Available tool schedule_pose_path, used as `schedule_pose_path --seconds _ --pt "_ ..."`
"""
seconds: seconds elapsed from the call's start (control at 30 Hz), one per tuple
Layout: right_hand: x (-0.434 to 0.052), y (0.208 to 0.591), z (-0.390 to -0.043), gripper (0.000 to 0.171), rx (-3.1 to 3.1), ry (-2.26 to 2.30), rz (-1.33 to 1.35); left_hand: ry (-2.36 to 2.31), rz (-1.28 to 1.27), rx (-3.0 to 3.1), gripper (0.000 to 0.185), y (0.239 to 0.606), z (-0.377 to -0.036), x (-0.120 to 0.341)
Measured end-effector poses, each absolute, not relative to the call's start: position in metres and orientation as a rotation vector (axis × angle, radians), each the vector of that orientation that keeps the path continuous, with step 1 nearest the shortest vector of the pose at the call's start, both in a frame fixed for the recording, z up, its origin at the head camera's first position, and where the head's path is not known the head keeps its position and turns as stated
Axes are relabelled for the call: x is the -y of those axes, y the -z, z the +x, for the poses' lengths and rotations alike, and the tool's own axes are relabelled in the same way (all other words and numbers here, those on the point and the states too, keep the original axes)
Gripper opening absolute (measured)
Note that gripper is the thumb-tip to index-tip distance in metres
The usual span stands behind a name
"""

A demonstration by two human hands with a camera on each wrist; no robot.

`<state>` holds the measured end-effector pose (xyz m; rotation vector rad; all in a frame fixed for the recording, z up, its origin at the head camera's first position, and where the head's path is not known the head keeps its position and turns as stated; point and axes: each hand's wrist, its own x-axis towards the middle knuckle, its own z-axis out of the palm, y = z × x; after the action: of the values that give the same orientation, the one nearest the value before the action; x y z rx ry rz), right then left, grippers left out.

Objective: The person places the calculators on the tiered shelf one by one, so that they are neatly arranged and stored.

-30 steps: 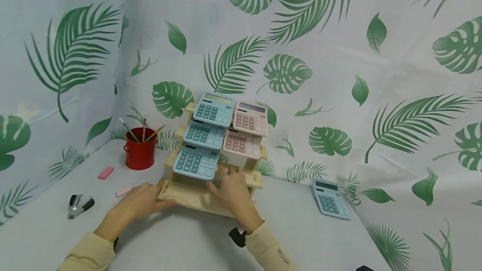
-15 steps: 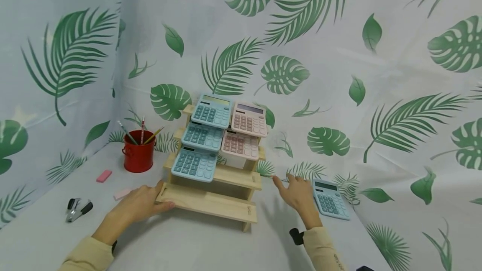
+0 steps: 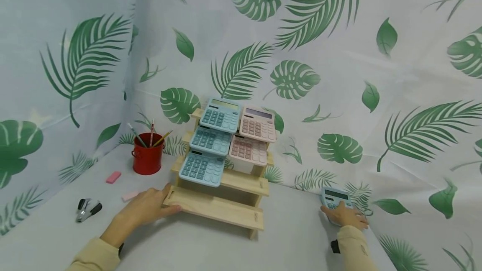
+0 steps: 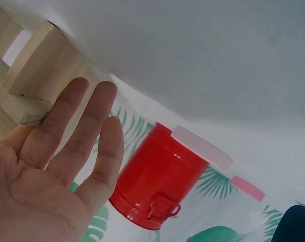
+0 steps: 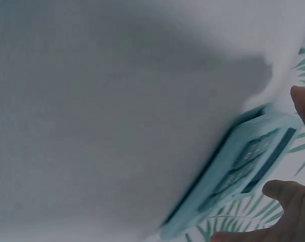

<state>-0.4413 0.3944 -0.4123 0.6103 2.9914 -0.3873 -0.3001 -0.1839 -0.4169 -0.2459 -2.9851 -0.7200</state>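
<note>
My left hand (image 3: 144, 207) rests at the left end of the tiered wooden rack (image 3: 216, 208), on its lowest shelf. In the left wrist view its fingers (image 4: 74, 136) are straight. At the far right, my right hand (image 3: 347, 216) spreads over a blue calculator (image 3: 336, 194) lying on the table, covering most of its keys. The right wrist view shows the fingers and thumb apart near this calculator (image 5: 238, 171); contact is unclear there. Blue calculators (image 3: 202, 168) stand in the rack's left column, with pink calculators (image 3: 257, 123) on the two upper right tiers.
A red bucket (image 3: 147, 160) with pencils stands left of the rack. Nearby lie a dark pink eraser (image 3: 113, 177), a pale pink eraser (image 3: 129, 196) and a staple remover (image 3: 88, 210). Leaf-printed cloth walls (image 3: 301, 24) border the table behind and at left.
My right hand has left the middle of the rack and travelled right, reaching the lone blue calculator. My left hand stays at the rack's left end. The view has shifted slightly.
</note>
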Motion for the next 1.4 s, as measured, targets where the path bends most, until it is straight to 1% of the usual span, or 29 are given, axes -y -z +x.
schedule_pose_path --seconds 0.13,0.3,0.4,0.63,0.87,1.03,1.27,1.4 --pt "-0.408 0.421 -0.437 0.099 -2.922 0.498 0.747 0.741 -0.247 2.985 0.090 0.418 -0.300 0.180" --pt "-0.414 0.432 -0.434 0.096 -2.917 0.466 0.775 0.729 -0.260 2.987 0.091 0.419 -0.298 0.178" --pt "-0.412 0.437 -0.434 0.099 -2.962 0.386 0.764 0.709 -0.273 2.983 0.091 0.419 -0.297 0.179" --pt "-0.388 0.427 -0.432 0.109 -3.017 0.420 0.575 0.676 -0.275 2.988 0.090 0.417 -0.297 0.183" --pt "-0.349 0.398 -0.418 0.109 -3.039 0.446 0.336 0.712 -0.275 2.992 0.093 0.415 -0.298 0.185" --pt "-0.319 0.375 -0.390 0.104 -3.152 0.486 0.117 0.733 -0.277 2.996 0.093 0.416 -0.298 0.182" --pt "-0.269 0.337 -0.325 0.087 -3.232 0.474 -0.110 0.730 -0.254 3.010 0.095 0.416 -0.296 0.181" --pt "-0.234 0.327 -0.297 0.081 -3.240 0.448 -0.210 0.713 -0.270 2.994 0.094 0.415 -0.297 0.183"
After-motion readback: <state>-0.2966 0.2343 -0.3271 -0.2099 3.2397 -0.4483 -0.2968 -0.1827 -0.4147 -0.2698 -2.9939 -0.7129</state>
